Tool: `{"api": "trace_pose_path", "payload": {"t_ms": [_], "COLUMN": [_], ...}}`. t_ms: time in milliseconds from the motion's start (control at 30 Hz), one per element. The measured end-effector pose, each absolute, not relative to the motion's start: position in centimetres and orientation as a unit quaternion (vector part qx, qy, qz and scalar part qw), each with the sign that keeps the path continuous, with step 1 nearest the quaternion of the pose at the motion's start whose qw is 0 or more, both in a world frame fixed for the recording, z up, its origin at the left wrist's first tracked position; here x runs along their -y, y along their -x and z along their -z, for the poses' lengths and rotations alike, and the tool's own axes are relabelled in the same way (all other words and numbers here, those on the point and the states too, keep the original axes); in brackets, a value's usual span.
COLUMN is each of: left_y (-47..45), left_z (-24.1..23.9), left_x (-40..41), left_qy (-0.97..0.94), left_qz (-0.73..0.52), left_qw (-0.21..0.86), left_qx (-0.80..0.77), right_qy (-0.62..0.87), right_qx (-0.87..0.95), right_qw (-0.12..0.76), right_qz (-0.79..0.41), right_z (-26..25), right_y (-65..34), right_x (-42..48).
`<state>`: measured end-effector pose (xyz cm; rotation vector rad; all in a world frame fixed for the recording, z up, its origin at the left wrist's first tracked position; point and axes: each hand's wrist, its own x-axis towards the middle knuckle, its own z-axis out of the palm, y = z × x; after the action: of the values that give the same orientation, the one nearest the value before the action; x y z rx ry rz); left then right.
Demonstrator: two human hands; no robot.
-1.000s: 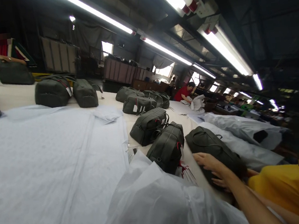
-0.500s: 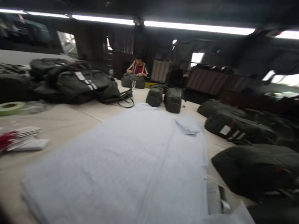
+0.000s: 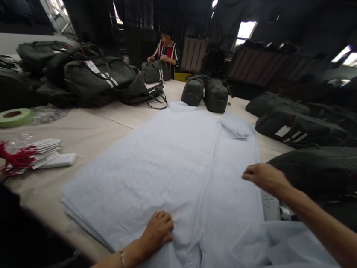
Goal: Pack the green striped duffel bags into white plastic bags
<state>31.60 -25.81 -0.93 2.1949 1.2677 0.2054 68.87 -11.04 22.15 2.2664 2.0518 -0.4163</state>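
A stack of large pale blue fabric sheets (image 3: 175, 164) lies spread on the beige table (image 3: 99, 121) in front of me. My left hand (image 3: 157, 231) rests on the near edge of the stack, fingers curled and pinching the top sheet. My right hand (image 3: 265, 178) hovers just above the stack's right side, fingers bent together, with nothing clearly in them. A dark bag (image 3: 327, 170) lies right beside my right hand.
Several dark duffel bags (image 3: 101, 80) sit along the far and right sides. A green tape roll (image 3: 12, 117) and a bundle of white tags with red strings (image 3: 29, 153) lie at left. A person (image 3: 165, 51) works on a bag at the far end.
The view has swung left and down from the row of bags to the fabric stack. Both my hands have come into view on the sheets.
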Motion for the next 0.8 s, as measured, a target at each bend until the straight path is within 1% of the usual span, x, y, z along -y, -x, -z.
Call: {"api": "trace_pose_path", "payload": {"t_ms": [67, 100, 200, 267, 433, 567, 700, 733, 800], "left_y": [-31.3, -31.1, -29.1, -26.7, -19.7, -16.8, -16.1, -16.1, -16.1], "left_z": [0.3, 0.0, -0.9, -1.5, -2.5, -3.1, -3.4, -3.3, -2.8], "left_x": [24.2, 23.4, 21.0, 19.4, 15.4, 13.8, 14.8, 15.3, 16.0], "left_qy": [-0.820, -0.819, -0.799, -0.773, -0.729, -0.739, -0.791, -0.814, -0.867], "left_qz": [-0.087, -0.092, -0.124, -0.157, -0.199, -0.175, -0.133, -0.122, -0.094], "left_qw": [0.332, 0.350, 0.396, 0.407, 0.408, 0.430, 0.456, 0.452, 0.409], "left_qx": [-0.458, -0.445, -0.435, -0.461, -0.513, -0.488, -0.384, -0.345, -0.269], "right_qy": [-0.649, -0.628, -0.617, -0.634, -0.698, -0.703, -0.692, -0.689, -0.683], "right_qx": [-0.724, -0.729, -0.710, -0.689, -0.648, -0.636, -0.634, -0.634, -0.638], "right_qw": [0.074, 0.085, 0.096, 0.084, 0.019, -0.002, -0.026, -0.033, -0.049], "right_qz": [0.222, 0.257, 0.325, 0.341, 0.304, 0.318, 0.346, 0.349, 0.351], "right_z": [-19.0, -17.3, -12.4, -9.6, -4.3, -2.7, -3.5, -3.9, -5.0], "right_y": [-60.9, -57.1, -47.7, -43.5, -38.3, -37.8, -38.6, -38.8, -39.1], "right_x": [13.5, 15.0, 19.5, 21.6, 23.2, 23.1, 22.7, 22.5, 22.2]}}
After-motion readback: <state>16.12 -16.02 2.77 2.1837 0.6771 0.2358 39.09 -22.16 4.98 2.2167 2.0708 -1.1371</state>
